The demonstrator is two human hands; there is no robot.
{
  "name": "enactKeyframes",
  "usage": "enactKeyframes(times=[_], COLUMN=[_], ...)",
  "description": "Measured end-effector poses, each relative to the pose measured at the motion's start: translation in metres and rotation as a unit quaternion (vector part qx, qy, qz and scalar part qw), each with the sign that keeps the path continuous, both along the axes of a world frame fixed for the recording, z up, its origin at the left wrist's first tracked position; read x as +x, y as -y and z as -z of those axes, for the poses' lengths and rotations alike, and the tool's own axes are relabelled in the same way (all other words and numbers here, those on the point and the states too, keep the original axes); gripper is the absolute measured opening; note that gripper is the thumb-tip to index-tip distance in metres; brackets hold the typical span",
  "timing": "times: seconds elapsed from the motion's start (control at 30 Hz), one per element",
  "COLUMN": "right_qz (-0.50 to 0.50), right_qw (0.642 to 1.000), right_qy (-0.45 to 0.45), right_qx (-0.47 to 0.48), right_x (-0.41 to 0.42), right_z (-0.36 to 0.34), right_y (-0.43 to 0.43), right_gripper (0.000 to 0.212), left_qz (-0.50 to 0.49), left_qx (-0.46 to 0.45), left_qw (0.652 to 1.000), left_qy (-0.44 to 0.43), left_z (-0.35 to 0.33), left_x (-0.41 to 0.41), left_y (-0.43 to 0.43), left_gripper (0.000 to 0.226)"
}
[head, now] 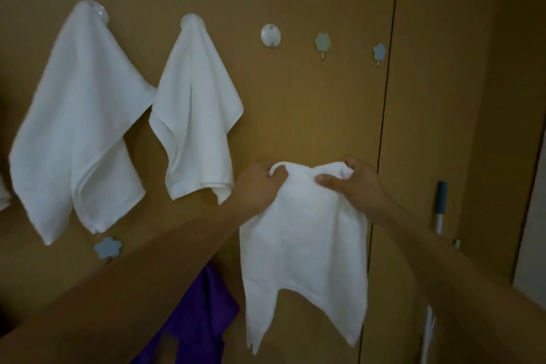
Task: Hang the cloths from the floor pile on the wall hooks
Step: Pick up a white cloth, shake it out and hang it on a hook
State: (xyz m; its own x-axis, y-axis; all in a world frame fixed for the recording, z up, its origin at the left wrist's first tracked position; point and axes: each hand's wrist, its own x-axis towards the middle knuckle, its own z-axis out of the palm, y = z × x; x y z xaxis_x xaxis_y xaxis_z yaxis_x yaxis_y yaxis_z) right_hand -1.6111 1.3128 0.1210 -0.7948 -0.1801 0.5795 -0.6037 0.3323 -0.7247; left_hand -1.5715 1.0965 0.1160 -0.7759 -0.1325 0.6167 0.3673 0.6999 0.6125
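A white cloth [304, 254] hangs in front of the brown wall, held up by its top edge. My left hand [260, 183] grips the top left part, where a small loop shows. My right hand [354, 183] pinches the bunched top right part. Two more white cloths hang from hooks up the wall: a large one [76, 127] at the left and a smaller one [195, 115] beside it. Above my hands are three bare hooks: a round white hook [270, 35], a grey-green hexagon hook [322, 42] and a blue flower hook [379, 52].
A blue flower hook [107, 248] sits low on the wall at the left. A purple cloth [204, 313] hangs below my left forearm. A pole with a blue-grey grip [440, 204] leans at the right. A dark vertical seam [387, 97] splits the wall panels.
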Motion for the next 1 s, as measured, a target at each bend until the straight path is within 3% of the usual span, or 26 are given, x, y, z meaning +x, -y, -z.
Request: enactKeyframes(times=[0.23, 0.53, 0.67, 1.0], right_qz=[0.024, -0.001, -0.004, -0.017], right_qw=[0.996, 0.98, 0.97, 0.957], right_qy=[-0.04, -0.107, -0.138, -0.215], right_qx=[-0.069, -0.167, -0.201, -0.196], right_x=[-0.056, -0.107, -0.126, -0.173], right_z=[-0.05, -0.119, -0.16, -0.268], right_y=[0.017, 0.04, 0.064, 0.115], right_gripper=[0.034, 0.042, 0.02, 0.023], left_qz=[-0.005, -0.074, -0.116, -0.244], left_qx=[0.043, -0.009, -0.019, -0.041], left_qw=[0.998, 0.986, 0.971, 0.93], left_qy=[-0.044, -0.153, -0.206, -0.27], left_z=[-0.065, -0.146, -0.187, -0.28], left_x=[-0.04, -0.085, -0.1, -0.134], left_y=[-0.004, 0.01, 0.02, 0.06], left_gripper=[0.022, 0.029, 0.027, 0.032])
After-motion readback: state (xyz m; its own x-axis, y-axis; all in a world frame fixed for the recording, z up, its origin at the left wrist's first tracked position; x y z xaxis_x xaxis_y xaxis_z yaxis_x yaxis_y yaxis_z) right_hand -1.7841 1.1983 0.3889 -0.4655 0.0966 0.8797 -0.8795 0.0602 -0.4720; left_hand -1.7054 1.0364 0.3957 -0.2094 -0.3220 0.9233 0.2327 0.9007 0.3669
